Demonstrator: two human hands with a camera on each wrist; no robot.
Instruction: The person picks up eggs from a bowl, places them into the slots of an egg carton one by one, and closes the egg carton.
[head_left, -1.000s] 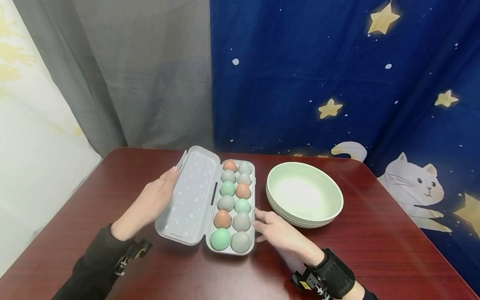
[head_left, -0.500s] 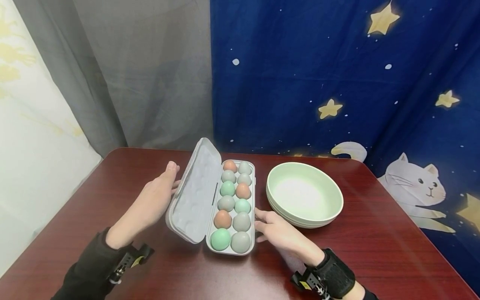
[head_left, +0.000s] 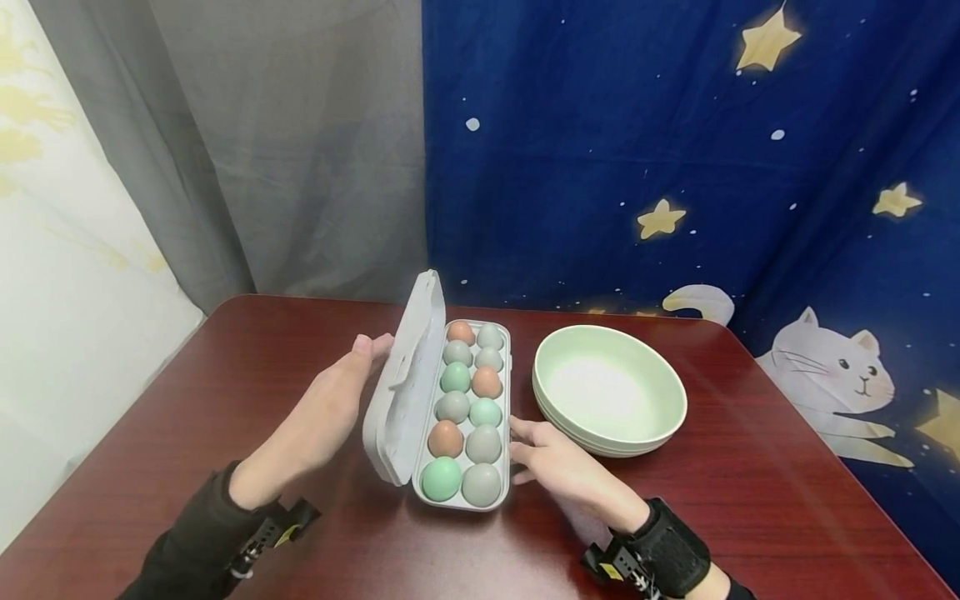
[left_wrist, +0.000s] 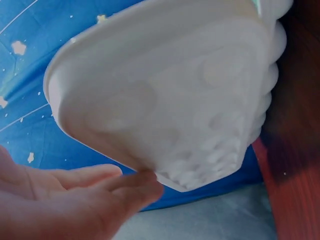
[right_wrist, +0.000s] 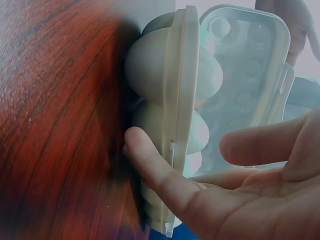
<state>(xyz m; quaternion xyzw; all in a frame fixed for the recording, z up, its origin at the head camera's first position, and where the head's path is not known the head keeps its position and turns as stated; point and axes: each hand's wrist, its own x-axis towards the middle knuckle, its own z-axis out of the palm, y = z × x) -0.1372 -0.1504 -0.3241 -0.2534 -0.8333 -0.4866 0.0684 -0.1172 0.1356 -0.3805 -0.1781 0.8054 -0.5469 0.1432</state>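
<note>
A white plastic egg carton holds two rows of eggs in its base (head_left: 459, 507), among them an orange egg (head_left: 446, 438), a green egg (head_left: 441, 479) and a grey egg (head_left: 482, 485). Its lid (head_left: 390, 408) stands steeply raised on the left, hinged to the base. Behind the lid is my left hand (head_left: 322, 412); in the left wrist view its extended fingertips (left_wrist: 147, 182) touch the lid's outer face (left_wrist: 160, 105). At the base's right side, my right hand (head_left: 562, 467) rests its loosely straight fingers against the wall, with the thumb apart from it.
Stacked pale green bowls (head_left: 609, 383) stand right of the carton, close beyond my right hand. Everything sits on a dark red wooden table (head_left: 750, 467). Behind its far edge hang a grey curtain (head_left: 315, 150) and a blue starry curtain (head_left: 570, 150).
The lid has swung up from lying nearly flat on the left to a steep tilt, my left hand moving right with it. My right hand, the base and the bowls have stayed put.
</note>
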